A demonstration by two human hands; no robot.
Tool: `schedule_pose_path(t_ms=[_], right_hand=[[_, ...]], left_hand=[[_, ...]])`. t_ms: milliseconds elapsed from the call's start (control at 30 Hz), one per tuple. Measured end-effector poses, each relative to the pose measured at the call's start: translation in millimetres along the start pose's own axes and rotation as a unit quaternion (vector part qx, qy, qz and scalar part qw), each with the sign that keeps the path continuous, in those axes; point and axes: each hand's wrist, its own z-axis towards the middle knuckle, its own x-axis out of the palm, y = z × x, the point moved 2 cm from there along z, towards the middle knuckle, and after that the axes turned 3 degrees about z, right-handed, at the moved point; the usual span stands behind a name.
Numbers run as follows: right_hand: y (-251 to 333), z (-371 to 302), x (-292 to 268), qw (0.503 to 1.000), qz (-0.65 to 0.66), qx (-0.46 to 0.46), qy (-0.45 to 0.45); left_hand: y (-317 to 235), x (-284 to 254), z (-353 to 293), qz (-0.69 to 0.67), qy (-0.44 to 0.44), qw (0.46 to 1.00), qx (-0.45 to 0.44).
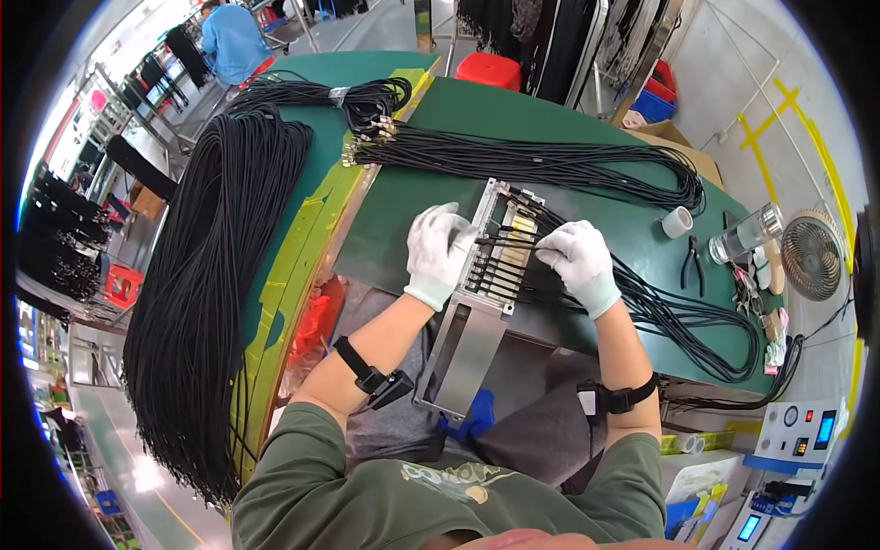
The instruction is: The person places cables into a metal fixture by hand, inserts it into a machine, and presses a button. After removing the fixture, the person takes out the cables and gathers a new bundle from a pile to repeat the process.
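Note:
A metal fixture [507, 247] with a row of slots lies at the table's front edge, and several black cables lie side by side in it. My left hand [440, 252], in a white glove, is at the fixture's left side with its fingers bent toward the cable ends. What its fingertips hold is hidden. On the other side my gloved right hand [579, 261] pinches a black cable [524, 242] that lies across the fixture. The cables run on to the right as a loose black bundle [683, 316] along the table.
A long cable bundle [550, 163] lies across the green table [458, 105]. A large cable heap [215, 229] hangs over the left table. At right are pliers [694, 268], a white tape roll [676, 222], a clear jar [747, 234] and a fan [812, 255]. A person [234, 44] sits far left.

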Motion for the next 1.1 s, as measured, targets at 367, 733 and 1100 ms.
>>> schedule_pose_path(t_ms=[367,733,1100], right_hand=[[7.0,3.7,2.2,0.998,0.033,-0.038,0.033],[11.0,-1.7,22.8,0.991,0.105,0.004,0.079],[35.7,10.3,16.5,0.996,0.074,-0.038,-0.016]], left_hand=[[0.6,-3.6,-0.1,-0.106,0.121,0.985,-0.054],[-11.3,-7.8,-4.7,-0.169,0.114,0.979,-0.007],[-9.9,-6.3,-3.6,-0.16,0.121,0.979,-0.022]])
